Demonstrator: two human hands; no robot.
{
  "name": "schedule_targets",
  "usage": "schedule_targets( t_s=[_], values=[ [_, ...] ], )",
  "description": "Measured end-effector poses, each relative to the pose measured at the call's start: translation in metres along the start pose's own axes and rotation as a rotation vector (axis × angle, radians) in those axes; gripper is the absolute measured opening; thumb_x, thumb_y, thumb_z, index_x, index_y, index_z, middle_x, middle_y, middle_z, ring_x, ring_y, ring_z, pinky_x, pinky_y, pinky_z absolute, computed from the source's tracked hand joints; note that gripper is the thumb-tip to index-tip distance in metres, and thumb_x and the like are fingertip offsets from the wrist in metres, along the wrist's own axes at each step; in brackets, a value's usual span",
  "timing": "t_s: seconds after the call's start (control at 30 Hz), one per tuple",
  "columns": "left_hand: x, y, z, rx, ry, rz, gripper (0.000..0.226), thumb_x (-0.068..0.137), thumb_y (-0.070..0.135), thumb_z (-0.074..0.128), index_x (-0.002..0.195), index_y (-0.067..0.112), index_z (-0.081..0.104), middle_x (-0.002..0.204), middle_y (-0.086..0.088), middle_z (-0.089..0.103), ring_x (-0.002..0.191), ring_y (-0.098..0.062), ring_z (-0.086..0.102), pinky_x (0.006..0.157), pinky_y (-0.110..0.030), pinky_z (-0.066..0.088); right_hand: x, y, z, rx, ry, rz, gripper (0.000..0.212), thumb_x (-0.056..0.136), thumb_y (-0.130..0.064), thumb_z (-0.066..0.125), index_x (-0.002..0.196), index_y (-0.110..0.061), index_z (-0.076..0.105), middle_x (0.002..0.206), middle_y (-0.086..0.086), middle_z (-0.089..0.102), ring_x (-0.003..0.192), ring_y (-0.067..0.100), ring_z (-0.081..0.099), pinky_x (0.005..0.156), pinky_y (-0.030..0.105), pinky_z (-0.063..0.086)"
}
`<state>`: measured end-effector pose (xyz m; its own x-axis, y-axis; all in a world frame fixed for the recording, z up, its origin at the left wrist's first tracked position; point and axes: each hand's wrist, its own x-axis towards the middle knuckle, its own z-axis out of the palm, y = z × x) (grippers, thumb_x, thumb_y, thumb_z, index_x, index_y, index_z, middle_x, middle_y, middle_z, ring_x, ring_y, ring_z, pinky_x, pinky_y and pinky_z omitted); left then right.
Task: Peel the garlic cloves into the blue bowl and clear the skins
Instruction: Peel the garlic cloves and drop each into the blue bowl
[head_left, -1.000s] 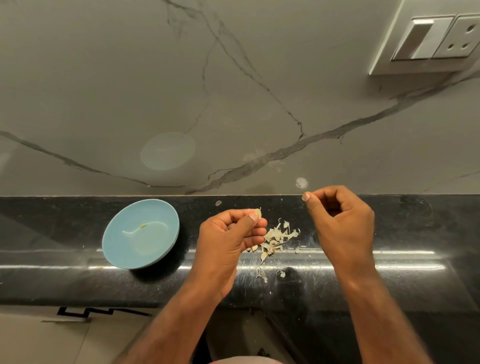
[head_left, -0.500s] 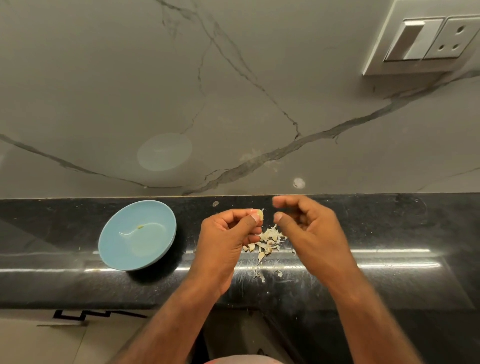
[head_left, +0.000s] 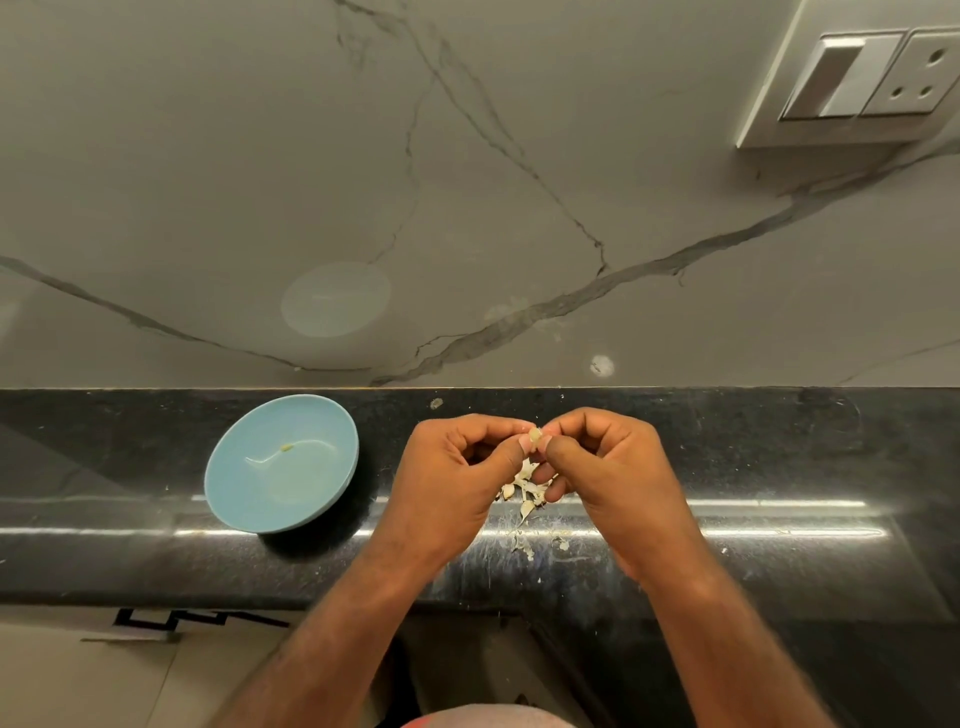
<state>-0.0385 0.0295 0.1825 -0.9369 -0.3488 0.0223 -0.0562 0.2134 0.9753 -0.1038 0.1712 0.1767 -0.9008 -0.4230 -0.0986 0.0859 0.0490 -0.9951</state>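
**Two hands meet again on one clove**

One second ago the right hand (head_left: 615, 475) was lifted away, far from the blue bowl (head_left: 244, 499), with its fingers curled on nothing I can make out. It has now come back toward the bowl and joined the left hand (head_left: 454, 478). Both hands pinch the same garlic clove (head_left: 535, 437) between thumb and fingertips, in the air to the right of the bowl. The left hand has kept its grip the whole time.

The skins (head_left: 525, 493) lie in a small heap on the black counter (head_left: 779, 457), directly under the hands and well apart from the bowl. The bowl holds only a tiny greenish bit, as far as I can tell.

I judge that one strip was just dropped and the next pull is starting. The clove is not ready for the bowl yet, and clearing comes later.
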Motion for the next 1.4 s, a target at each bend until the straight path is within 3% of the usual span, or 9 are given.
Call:
schedule_targets(
  t_s=[0.2,0.43,0.6,0.7,0.8,0.97,1.1,1.27,1.4],
  values=[
    [-0.001,0.002,-0.001,-0.002,-0.020,0.020,0.014,0.088,0.017,0.070,0.100,0.018,0.078,0.080,0.005,0.076,0.076,-0.011,0.071,0.070,-0.023,0.059,-0.003,-0.001,0.002,0.102,0.016,-0.013,0.006,0.085,-0.004,0.070,0.080,-0.004,0.072,0.066,0.011,0.069,0.059,0.022,0.063,0.056,0.029,0.055],
    [-0.002,0.005,0.001,-0.161,0.013,-0.037,0.018,0.087,0.009,0.070,0.104,0.014,0.074,0.081,-0.004,0.076,0.073,-0.020,0.071,0.068,-0.025,0.059,-0.003,-0.003,0.004,0.167,0.018,0.010,0.006,0.086,-0.004,0.068,0.081,-0.001,0.070,0.064,0.010,0.067,0.056,0.019,0.058,0.053,0.028,0.051],
    [-0.003,0.003,0.004,-0.083,0.064,-0.002,0.009,0.087,0.011,0.071,0.093,0.018,0.075,0.079,0.002,0.075,0.074,-0.015,0.072,0.071,-0.029,0.061,-0.004,-0.003,0.008,-0.002,0.094,-0.044,0.009,0.085,-0.009,0.072,0.076,-0.008,0.070,0.063,0.005,0.066,0.056,0.016,0.058,0.054,0.030,0.052],
    [-0.004,0.004,0.005,-0.036,0.049,0.020,0.014,0.090,0.013,0.069,0.094,0.024,0.076,0.081,0.009,0.075,0.077,-0.008,0.072,0.073,-0.023,0.059,-0.005,-0.002,0.009,-0.097,0.128,-0.078,0.012,0.084,-0.014,0.074,0.073,-0.015,0.069,0.063,0.002,0.066,0.058,0.016,0.058,0.057,0.033,0.053],
    [-0.004,0.005,0.006,-0.050,0.020,0.004,0.015,0.090,0.014,0.068,0.099,0.023,0.076,0.086,0.009,0.077,0.082,-0.008,0.073,0.074,-0.022,0.058,-0.007,-0.004,0.009,-0.102,0.132,-0.095,0.011,0.082,-0.019,0.074,0.073,-0.016,0.069,0.062,0.000,0.065,0.057,0.012,0.057,0.055,0.029,0.053],
    [0.000,0.004,0.005,-0.215,-0.018,-0.115,0.013,0.087,0.014,0.070,0.098,0.014,0.077,0.087,-0.003,0.076,0.082,-0.019,0.072,0.074,-0.027,0.058,-0.006,-0.002,0.009,-0.058,0.120,-0.108,0.016,0.085,-0.014,0.072,0.071,-0.021,0.069,0.064,-0.002,0.067,0.058,0.015,0.059,0.056,0.028,0.053],
    [0.003,0.003,0.005,-0.467,-0.060,-0.264,0.021,0.082,0.019,0.068,0.097,0.007,0.076,0.086,-0.010,0.073,0.077,-0.017,0.067,0.071,-0.025,0.056,-0.004,-0.001,0.006,0.036,0.058,-0.115,0.025,0.088,-0.004,0.069,0.070,-0.021,0.069,0.064,0.002,0.066,0.056,0.016,0.059,0.052,0.026,0.051],
    [0.008,0.002,0.006,-0.706,-0.017,-0.391,0.024,0.081,0.015,0.067,0.101,0.002,0.073,0.081,-0.009,0.069,0.071,-0.013,0.064,0.066,-0.022,0.056,-0.002,0.000,0.003,0.199,0.027,-0.105,0.020,0.077,-0.009,0.057,0.066,-0.020,0.069,0.062,0.007,0.063,0.053,0.017,0.056,0.050,0.028,0.048],
    [0.008,0.001,0.006,-0.699,0.013,-0.388,0.027,0.079,0.011,0.069,0.103,-0.001,0.072,0.083,-0.011,0.071,0.071,-0.013,0.065,0.066,-0.021,0.056,-0.001,-0.003,-0.007,0.183,0.154,-0.149,0.025,0.092,-0.020,0.062,0.068,-0.017,0.070,0.068,0.009,0.067,0.056,0.020,0.057,0.050,0.028,0.049]
  ],
)
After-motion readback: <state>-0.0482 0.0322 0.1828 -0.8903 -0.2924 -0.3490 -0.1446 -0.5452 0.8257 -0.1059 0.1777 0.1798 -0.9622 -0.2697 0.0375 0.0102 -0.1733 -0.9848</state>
